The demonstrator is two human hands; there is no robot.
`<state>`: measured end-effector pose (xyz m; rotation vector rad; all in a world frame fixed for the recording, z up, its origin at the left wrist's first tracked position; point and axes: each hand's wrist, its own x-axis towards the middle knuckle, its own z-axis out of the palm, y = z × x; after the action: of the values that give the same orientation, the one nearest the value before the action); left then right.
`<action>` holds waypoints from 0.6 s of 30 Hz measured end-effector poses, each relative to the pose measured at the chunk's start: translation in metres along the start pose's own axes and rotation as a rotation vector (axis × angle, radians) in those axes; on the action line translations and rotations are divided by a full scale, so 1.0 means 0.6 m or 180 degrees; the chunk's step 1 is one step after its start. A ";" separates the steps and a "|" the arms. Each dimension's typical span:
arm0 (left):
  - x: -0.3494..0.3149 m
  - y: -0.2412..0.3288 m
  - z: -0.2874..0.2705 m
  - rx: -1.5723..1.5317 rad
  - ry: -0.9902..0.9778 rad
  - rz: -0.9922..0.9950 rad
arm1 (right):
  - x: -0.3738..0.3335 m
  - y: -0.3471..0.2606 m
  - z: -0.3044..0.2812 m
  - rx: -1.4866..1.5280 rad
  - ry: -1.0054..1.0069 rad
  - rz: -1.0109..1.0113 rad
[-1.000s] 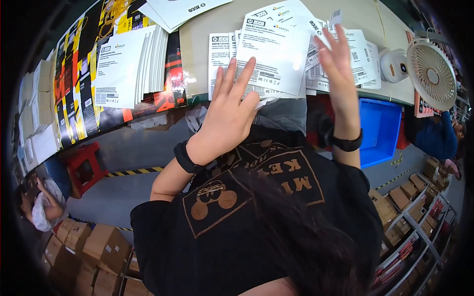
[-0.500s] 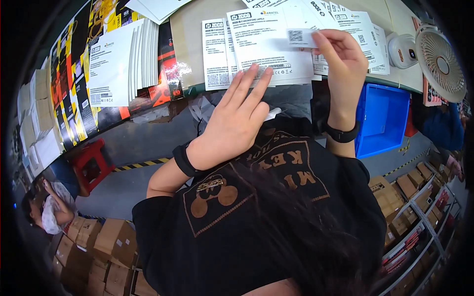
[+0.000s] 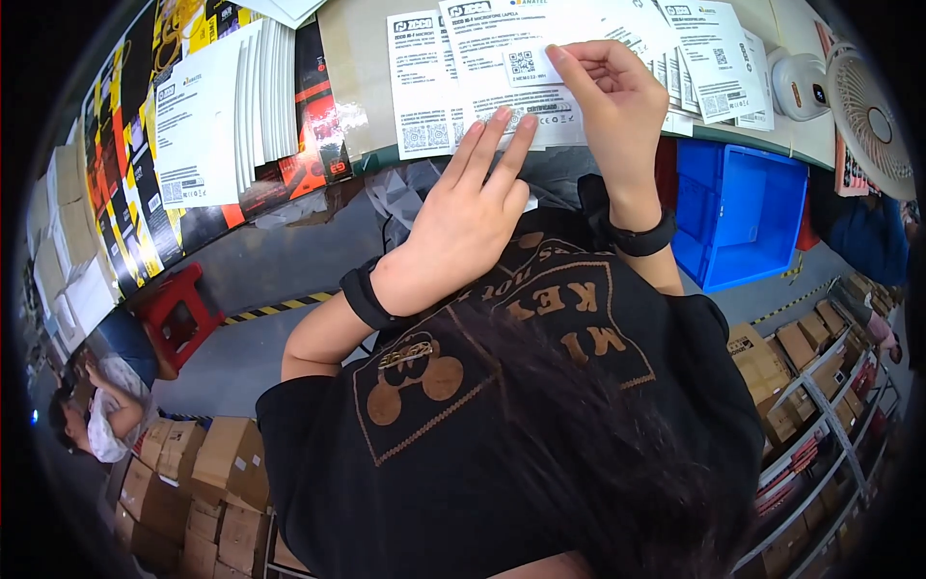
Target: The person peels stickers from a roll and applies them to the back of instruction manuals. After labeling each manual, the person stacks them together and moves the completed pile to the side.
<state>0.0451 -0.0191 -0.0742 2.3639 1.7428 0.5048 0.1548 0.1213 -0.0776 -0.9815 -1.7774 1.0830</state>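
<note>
Here we see the left hand [image 3: 463, 217] laid flat, its fingers nearly together and stretched out, the fingertips [image 3: 503, 121] pressing on the lower edge of a white printed sheet [image 3: 502, 92] that lies on the worktable [image 3: 352, 77]. The right hand [image 3: 612, 101] is above and to the right of it, fingers curled, with the forefinger and thumb pinching the corner of a smaller white label sheet [image 3: 535, 53] that overlaps the first one. Both wrists carry black bands. More white sheets [image 3: 714, 58] are fanned out to the right of the right hand, touching one another. To the left, a stack of white leaflets [image 3: 227, 116] rests on black, yellow and red flat packaging [image 3: 125, 164]. Beyond the table edge we note a blue plastic bin [image 3: 743, 212] on the floor, a small white fan [image 3: 873, 121] at the right, a red stool [image 3: 178, 314] at the left, and brown cardboard boxes [image 3: 203, 482] low on the left. Another person [image 3: 96, 425] sits near those boxes, well apart from the hands
</note>
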 end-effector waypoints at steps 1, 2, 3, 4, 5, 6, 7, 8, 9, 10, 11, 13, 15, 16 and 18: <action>0.000 0.000 0.000 0.0003 -0.0012 0.0007 | -0.001 0.001 -0.001 -0.0058 -0.0052 0.0008; -0.001 0.000 0.000 0.0008 -0.0023 0.0018 | -0.002 0.001 -0.001 -0.0115 -0.0100 0.0014; -0.001 0.000 0.000 0.0014 -0.0035 0.0029 | -0.003 0.001 -0.001 -0.0171 -0.0148 0.0020; -0.001 0.000 0.000 0.0010 -0.0041 0.0031 | -0.003 0.000 -0.001 -0.0171 -0.0145 0.0027; -0.001 0.000 0.000 -0.0050 -0.0017 -0.0005 | -0.003 -0.001 0.000 -0.0189 -0.0135 0.0020; -0.001 0.001 0.000 -0.0111 0.0006 -0.0042 | -0.002 -0.002 0.000 -0.0208 -0.0125 0.0013; -0.001 0.002 0.000 -0.0169 0.0031 -0.0081 | -0.002 -0.002 0.001 -0.0225 -0.0117 0.0004; -0.001 0.002 -0.001 -0.0170 0.0026 -0.0081 | -0.003 -0.002 0.002 -0.0222 -0.0117 0.0009; -0.001 0.002 0.000 -0.0165 0.0025 -0.0086 | -0.004 -0.003 0.003 -0.0566 -0.0141 -0.0110; -0.001 0.001 0.000 -0.0160 0.0023 -0.0090 | -0.006 -0.003 0.006 -0.0909 -0.0164 -0.0228; -0.001 0.001 0.000 -0.0153 0.0022 -0.0093 | -0.007 -0.004 0.008 -0.1252 -0.0186 -0.0346; 0.000 -0.002 0.000 -0.0076 0.0002 -0.0037 | -0.009 0.000 0.013 -0.1679 -0.0064 -0.0432; -0.001 -0.004 0.001 0.0078 -0.0020 0.0055 | -0.011 0.007 0.020 -0.2534 0.0162 -0.0608; -0.001 -0.003 0.000 0.0089 -0.0020 0.0076 | -0.011 0.009 0.023 -0.2533 0.0186 -0.0606; -0.001 -0.001 -0.001 0.0066 -0.0062 0.0044 | -0.008 0.010 0.029 -0.2576 0.0344 -0.0783</action>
<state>0.0441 -0.0199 -0.0738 2.3884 1.7327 0.4664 0.1422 0.1138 -0.0897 -1.1985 -2.2109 0.1200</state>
